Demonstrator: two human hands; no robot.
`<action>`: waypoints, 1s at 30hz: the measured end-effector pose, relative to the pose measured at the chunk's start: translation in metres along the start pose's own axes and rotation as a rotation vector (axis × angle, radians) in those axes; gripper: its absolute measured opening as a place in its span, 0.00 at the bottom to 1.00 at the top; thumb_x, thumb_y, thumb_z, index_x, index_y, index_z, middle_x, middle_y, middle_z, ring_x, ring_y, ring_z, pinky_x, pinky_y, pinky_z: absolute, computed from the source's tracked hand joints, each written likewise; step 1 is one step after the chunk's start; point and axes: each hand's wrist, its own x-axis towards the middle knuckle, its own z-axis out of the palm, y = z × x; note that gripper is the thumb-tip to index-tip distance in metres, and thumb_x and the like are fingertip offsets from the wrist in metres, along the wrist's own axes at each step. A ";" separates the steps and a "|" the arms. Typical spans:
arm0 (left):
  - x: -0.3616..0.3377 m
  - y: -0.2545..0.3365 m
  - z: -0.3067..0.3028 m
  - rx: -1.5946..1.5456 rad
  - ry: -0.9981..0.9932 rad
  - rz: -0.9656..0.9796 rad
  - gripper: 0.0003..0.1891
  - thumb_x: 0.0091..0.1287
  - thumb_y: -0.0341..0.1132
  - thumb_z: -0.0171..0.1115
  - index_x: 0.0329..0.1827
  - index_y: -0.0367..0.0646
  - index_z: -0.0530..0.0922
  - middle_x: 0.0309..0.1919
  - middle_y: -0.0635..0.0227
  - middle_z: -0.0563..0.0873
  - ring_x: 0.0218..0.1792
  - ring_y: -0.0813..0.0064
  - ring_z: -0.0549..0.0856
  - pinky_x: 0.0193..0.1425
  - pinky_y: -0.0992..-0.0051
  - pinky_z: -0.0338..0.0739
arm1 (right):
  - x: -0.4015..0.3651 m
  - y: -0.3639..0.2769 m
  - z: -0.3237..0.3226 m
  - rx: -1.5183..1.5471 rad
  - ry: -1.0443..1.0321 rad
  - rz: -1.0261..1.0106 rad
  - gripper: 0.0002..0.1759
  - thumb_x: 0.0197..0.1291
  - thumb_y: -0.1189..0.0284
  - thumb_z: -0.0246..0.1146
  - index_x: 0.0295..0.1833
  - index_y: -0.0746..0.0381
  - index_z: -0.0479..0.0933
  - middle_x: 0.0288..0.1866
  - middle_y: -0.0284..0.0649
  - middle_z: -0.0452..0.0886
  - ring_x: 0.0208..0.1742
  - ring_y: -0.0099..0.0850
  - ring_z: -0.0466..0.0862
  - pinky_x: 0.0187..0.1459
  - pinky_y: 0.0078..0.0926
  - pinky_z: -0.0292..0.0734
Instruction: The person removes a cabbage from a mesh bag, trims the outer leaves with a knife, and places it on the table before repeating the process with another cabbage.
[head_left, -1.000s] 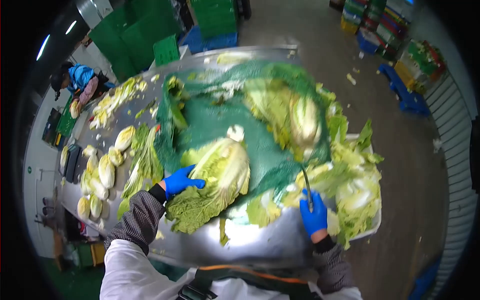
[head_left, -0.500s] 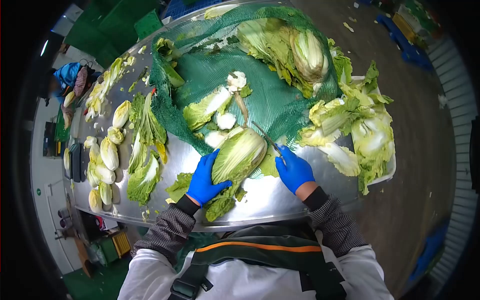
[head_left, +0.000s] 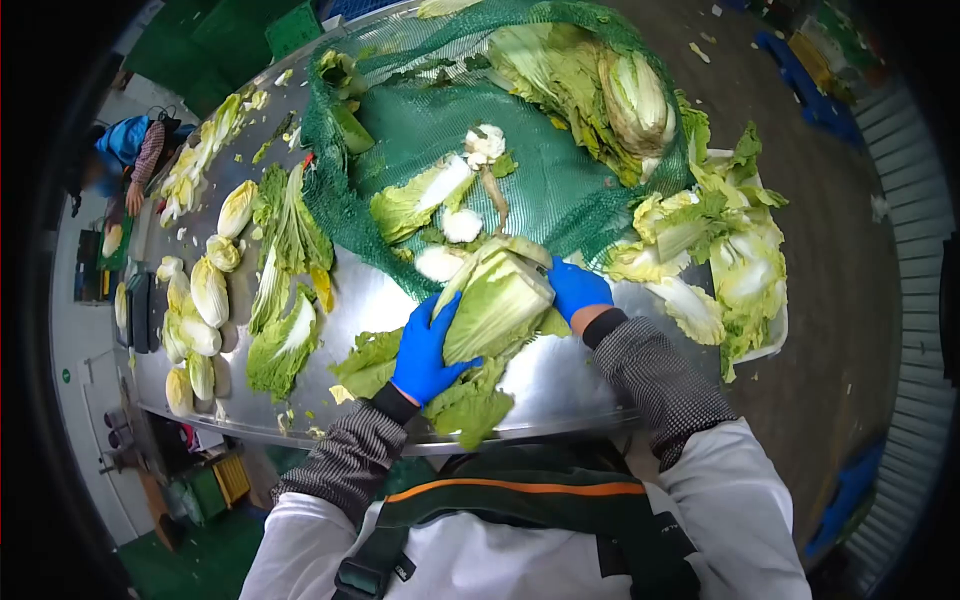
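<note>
Sleeves, checked, come up from the bottom edge to the steel table. Loose green leaves lie at its near rim.

Left hand, blue glove: thumb and fingers are wrapped around the leafy end of the cabbage and clamp it from the side. The head lies tilted on the steel, just short of the green net, with its pale cut end pointing away from the body.

Right hand, blue glove: the fingers are curled and rest against that cut end. Whether they grip a blade, I cannot tell; the cabbage hides the palm.

Judgement: the step in hand is trimming at the root end. To do it well:
- keep the left grip back on the leaves, well clear of the cut end;
- press the head flat so it cannot roll on the slick steel;
- work the cut away from the holding hand.

Beyond, white stump pieces sit on the net. A tray heaped with leaves is to the right, and a row of trimmed heads to the left. Another person works at the far left end.
</note>
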 end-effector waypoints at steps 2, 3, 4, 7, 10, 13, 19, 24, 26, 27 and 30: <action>0.002 -0.001 -0.003 -0.026 0.012 -0.004 0.47 0.49 0.47 0.74 0.72 0.46 0.60 0.65 0.46 0.65 0.64 0.46 0.67 0.67 0.57 0.63 | 0.010 0.011 -0.009 0.073 -0.177 0.011 0.14 0.62 0.65 0.52 0.49 0.60 0.74 0.40 0.49 0.82 0.41 0.47 0.83 0.42 0.43 0.78; 0.003 -0.004 -0.004 -0.101 0.033 -0.015 0.44 0.51 0.46 0.73 0.71 0.46 0.62 0.65 0.47 0.66 0.64 0.48 0.68 0.67 0.58 0.64 | 0.012 0.012 -0.021 0.122 -0.249 0.014 0.15 0.61 0.64 0.52 0.49 0.60 0.75 0.42 0.50 0.82 0.42 0.48 0.83 0.44 0.44 0.77; 0.001 -0.008 -0.004 -0.174 0.047 -0.028 0.41 0.53 0.46 0.71 0.70 0.45 0.64 0.65 0.48 0.67 0.65 0.49 0.69 0.68 0.60 0.64 | 0.010 0.009 -0.037 0.177 -0.326 0.019 0.16 0.60 0.63 0.53 0.49 0.60 0.75 0.43 0.51 0.82 0.44 0.49 0.82 0.46 0.45 0.77; 0.004 -0.018 -0.012 -0.363 0.035 -0.084 0.31 0.60 0.43 0.67 0.66 0.43 0.70 0.63 0.51 0.71 0.64 0.53 0.72 0.67 0.65 0.66 | -0.018 0.005 -0.082 0.183 -0.354 0.108 0.17 0.58 0.61 0.54 0.47 0.60 0.77 0.46 0.54 0.81 0.47 0.51 0.81 0.49 0.45 0.75; 0.013 -0.017 -0.013 -0.476 0.159 -0.263 0.20 0.66 0.39 0.62 0.56 0.36 0.77 0.50 0.57 0.82 0.50 0.67 0.81 0.57 0.73 0.73 | -0.042 0.008 -0.088 0.349 -0.260 0.150 0.20 0.59 0.59 0.55 0.50 0.62 0.77 0.45 0.54 0.81 0.46 0.52 0.81 0.49 0.43 0.75; 0.024 -0.025 -0.028 -0.837 0.279 -0.544 0.18 0.66 0.39 0.63 0.50 0.32 0.79 0.38 0.68 0.85 0.35 0.83 0.79 0.43 0.79 0.75 | -0.051 -0.005 -0.098 0.596 -0.121 0.151 0.26 0.60 0.55 0.57 0.55 0.64 0.75 0.45 0.55 0.81 0.47 0.52 0.81 0.50 0.40 0.75; 0.034 -0.026 -0.054 -0.003 0.441 -0.233 0.28 0.59 0.36 0.67 0.61 0.35 0.71 0.48 0.56 0.81 0.47 0.62 0.80 0.54 0.68 0.73 | -0.019 -0.024 -0.062 0.615 0.144 0.126 0.36 0.52 0.46 0.67 0.56 0.63 0.74 0.53 0.50 0.79 0.53 0.46 0.79 0.53 0.36 0.74; 0.051 0.028 -0.050 -0.075 0.058 -0.204 0.36 0.52 0.48 0.71 0.62 0.39 0.72 0.51 0.50 0.79 0.51 0.52 0.79 0.56 0.62 0.73 | -0.032 -0.058 -0.053 0.674 0.083 0.041 0.29 0.50 0.51 0.70 0.46 0.64 0.75 0.41 0.42 0.80 0.41 0.35 0.81 0.46 0.31 0.75; 0.074 0.014 -0.046 0.077 -0.048 -0.255 0.36 0.49 0.53 0.70 0.58 0.39 0.74 0.48 0.50 0.81 0.49 0.53 0.81 0.53 0.63 0.75 | -0.056 -0.063 -0.028 0.996 -0.004 0.146 0.26 0.54 0.53 0.67 0.50 0.60 0.74 0.39 0.43 0.80 0.40 0.38 0.82 0.44 0.32 0.76; 0.082 0.013 -0.047 0.153 -0.106 -0.279 0.37 0.48 0.56 0.70 0.56 0.39 0.76 0.46 0.50 0.82 0.47 0.53 0.81 0.52 0.63 0.75 | -0.063 -0.065 -0.024 1.075 0.131 0.179 0.22 0.57 0.58 0.66 0.50 0.60 0.73 0.35 0.40 0.80 0.38 0.33 0.82 0.43 0.28 0.76; 0.084 0.023 -0.051 0.085 -0.204 -0.286 0.34 0.45 0.58 0.70 0.49 0.40 0.78 0.41 0.51 0.83 0.45 0.53 0.83 0.50 0.64 0.76 | -0.060 -0.046 -0.031 1.008 0.079 0.269 0.22 0.58 0.59 0.65 0.52 0.61 0.73 0.38 0.40 0.82 0.40 0.31 0.83 0.44 0.27 0.76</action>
